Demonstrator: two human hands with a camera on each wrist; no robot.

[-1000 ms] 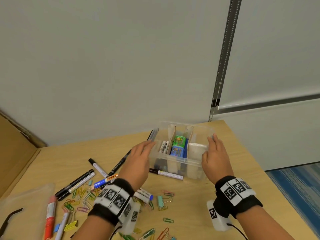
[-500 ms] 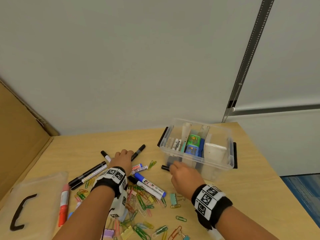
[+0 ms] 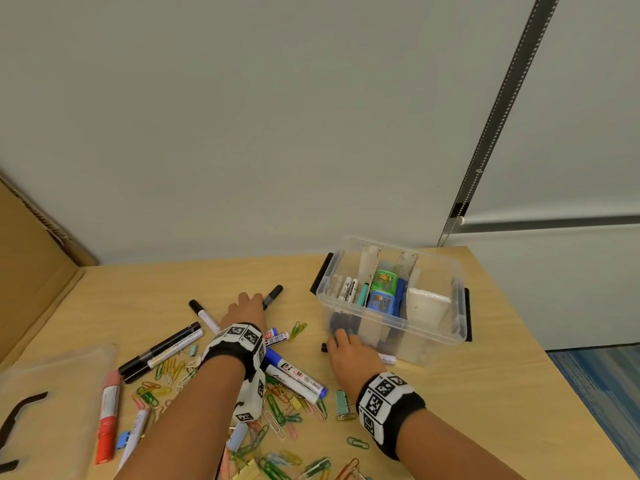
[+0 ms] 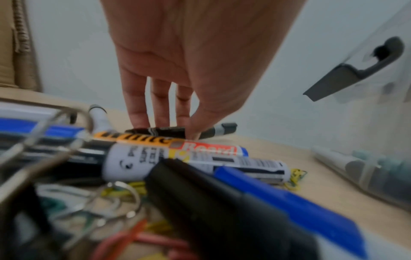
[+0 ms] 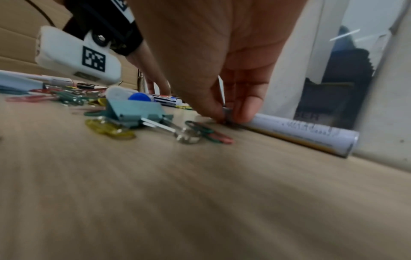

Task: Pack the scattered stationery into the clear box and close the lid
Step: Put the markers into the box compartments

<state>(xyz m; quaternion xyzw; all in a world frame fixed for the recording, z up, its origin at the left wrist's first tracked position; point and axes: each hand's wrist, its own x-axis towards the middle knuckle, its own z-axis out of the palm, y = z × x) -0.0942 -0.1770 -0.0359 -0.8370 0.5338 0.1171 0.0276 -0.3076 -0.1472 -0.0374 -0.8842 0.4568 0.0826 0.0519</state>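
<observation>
The left hand is reaching out over the table, and its straight fingers are touching a black pen that is lying flat. The thumb is touching the pen too, but the hand is not lifting it.

The right hand is down on the table just in front of the clear box. Its thumb and fingers are pinching a white marker near its dark cap, and the marker is lying flat right beside the box wall.

The box is sitting open near the far right corner of the table, with pens and other things standing inside it. The lid is lying far away on the left side. Markers, paper clips and a green binder clip are lying scattered between the two arms.
</observation>
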